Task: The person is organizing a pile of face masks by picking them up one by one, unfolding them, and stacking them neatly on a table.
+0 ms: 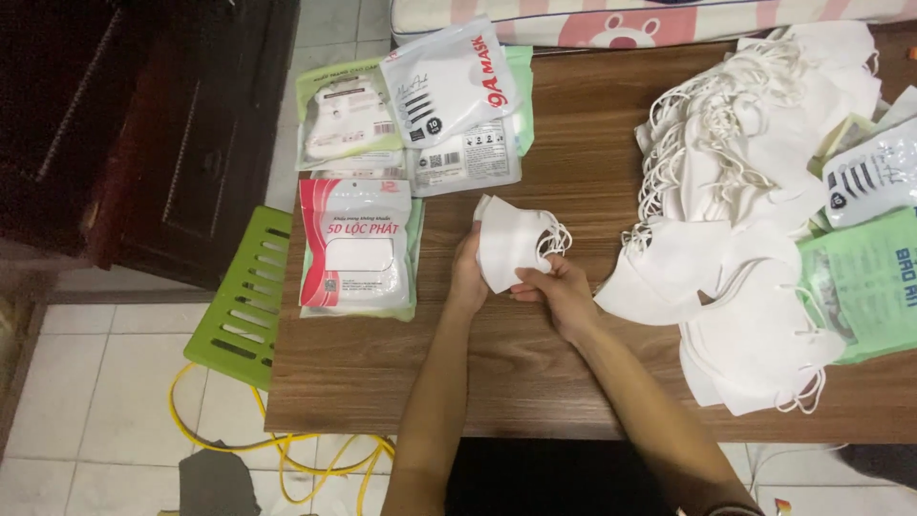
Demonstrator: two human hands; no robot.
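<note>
- Holding a small stack of white face masks [506,247], both hands are seen at approx. the centre of a brown wooden table [401,382].
- Left hand [467,277] is closed round the stack's left edge, fingers hidden behind it; thumb side is seen toward the camera.
- Right hand [559,290] is closed on the stack's lower right corner, thumb pressed on the front face, just below the bunched ear loops [554,239].
- Stack is held upright-ish, lifted off the tabletop; whether its lower edge touches the wood can't be told.
- A red-and-white mask packet [355,247] is laid flat just left of the left hand, on top of a green-edged packet.
- Further back, a grey-white mask pouch [447,86] is propped over other packets, incl. a green-framed packet [339,115].
- To the right, a big loose pile of white masks [745,191] w/ tangled ear loops is spread across the table, near the right hand but apart from it.
- At the far right edge, a light green packet [869,282] and a white-grey pouch [869,182] are lying partly over the pile.
- A green plastic stool [244,301] is set against the table's left side, w/ a yellow cable [315,459] on the tiled floor [105,420] below.
</note>
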